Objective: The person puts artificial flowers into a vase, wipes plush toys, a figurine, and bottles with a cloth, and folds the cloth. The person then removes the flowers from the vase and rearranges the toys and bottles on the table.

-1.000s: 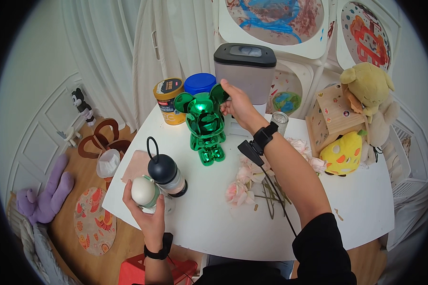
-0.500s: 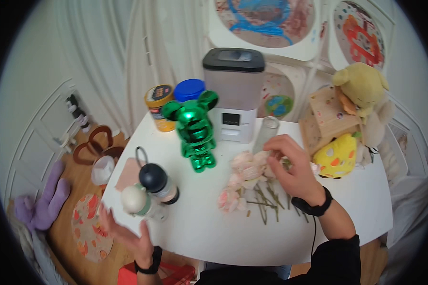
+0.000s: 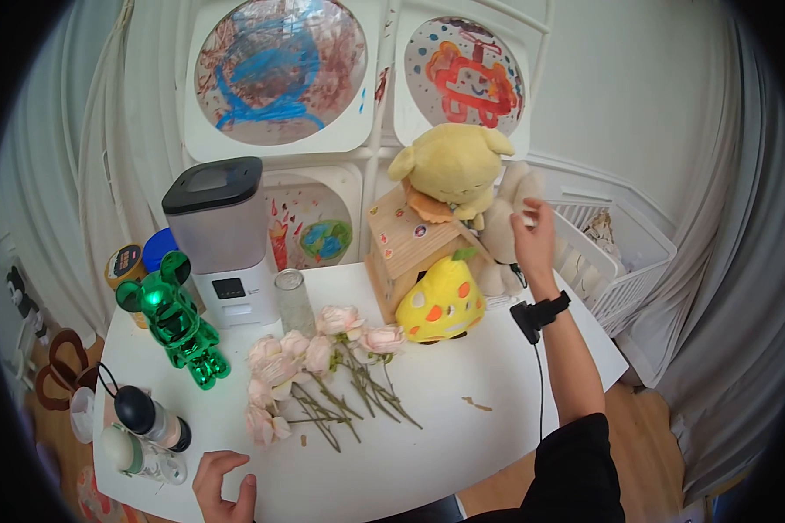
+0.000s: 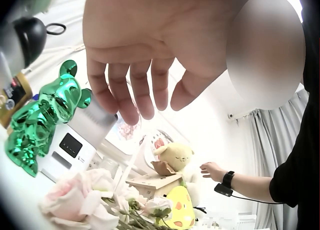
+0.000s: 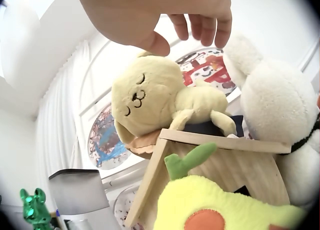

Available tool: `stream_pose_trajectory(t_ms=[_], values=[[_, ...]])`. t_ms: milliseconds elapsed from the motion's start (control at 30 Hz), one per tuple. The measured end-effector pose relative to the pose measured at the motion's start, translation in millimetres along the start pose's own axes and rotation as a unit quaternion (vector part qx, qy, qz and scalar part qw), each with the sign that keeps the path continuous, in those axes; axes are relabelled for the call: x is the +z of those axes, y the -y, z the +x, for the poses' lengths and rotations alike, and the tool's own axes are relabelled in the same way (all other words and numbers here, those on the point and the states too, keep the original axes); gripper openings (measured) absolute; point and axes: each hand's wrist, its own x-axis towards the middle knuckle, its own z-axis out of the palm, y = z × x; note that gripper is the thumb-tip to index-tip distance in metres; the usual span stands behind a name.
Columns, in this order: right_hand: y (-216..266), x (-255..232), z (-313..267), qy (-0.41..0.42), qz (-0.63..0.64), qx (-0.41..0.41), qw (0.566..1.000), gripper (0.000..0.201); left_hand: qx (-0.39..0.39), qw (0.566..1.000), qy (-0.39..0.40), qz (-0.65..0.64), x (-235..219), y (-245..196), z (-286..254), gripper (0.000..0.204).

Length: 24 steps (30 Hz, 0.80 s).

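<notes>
My right hand [image 3: 536,248] is raised in front of the white plush [image 3: 500,228], fingers loosely bent with nothing in them; contact cannot be told. In the right wrist view it hangs above the pale yellow plush [image 5: 150,92], which lies on a wooden house [image 5: 225,165]. A yellow pear-shaped plush [image 3: 442,301] leans at the house's front. My left hand [image 3: 222,488] is over the table's front edge, relaxed and holding nothing. Pink roses [image 3: 275,362] lie beyond it, and the left wrist view shows its fingers [image 4: 142,97] apart.
A shiny green bear figure [image 3: 174,318], a dispenser [image 3: 222,235] and a glass vase [image 3: 295,305] stand at the left and back. Two bottles, one dark-topped [image 3: 153,418] and one white-topped [image 3: 122,449], are at the left edge. A white crib-like rack [image 3: 619,261] stands behind the right side.
The head view has swung right. My right hand has left the green figure's ear, passed over the roses and reached the plush toys. My left hand has let go of the white-topped bottle.
</notes>
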Motion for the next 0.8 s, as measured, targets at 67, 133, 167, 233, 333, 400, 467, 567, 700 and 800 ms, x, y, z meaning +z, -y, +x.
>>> stream_pose_trajectory(t_ms=[67,133,167,233,333,400,467,567,700,800], values=[[-17,6,0,0.044,0.007,0.027,0.999,0.033,0.009,1.000,0.022,-0.001,9,-10,7,0.025],[-26,14,-1,0.090,0.017,0.057,0.994,0.037,0.027,0.998,0.065,0.003,18,-13,11,0.026],[-30,18,-2,0.096,0.009,0.070,0.993,0.038,0.027,0.997,0.066,0.006,21,-15,12,0.026],[-33,25,3,0.106,0.002,0.075,0.992,0.055,0.036,0.996,0.086,0.003,28,-20,16,0.026],[-12,54,21,0.089,0.089,0.028,0.992,0.097,0.027,0.994,0.106,0.006,38,-27,19,0.027],[-2,71,39,0.092,0.142,-0.009,0.986,0.117,0.028,0.992,0.126,0.003,50,-35,22,0.028],[6,77,48,0.091,0.151,-0.026,0.984,0.121,0.029,0.990,0.139,-0.001,55,-40,23,0.028],[33,77,51,0.165,0.205,0.004,0.965,0.118,0.015,0.991,0.135,-0.012,56,-43,22,0.028],[54,73,43,0.117,0.125,-0.005,0.985,0.092,0.019,0.988,0.150,0.017,49,-41,19,0.028],[79,50,39,0.030,0.175,-0.037,0.983,0.084,0.015,0.989,0.141,0.048,43,-44,21,0.029]])
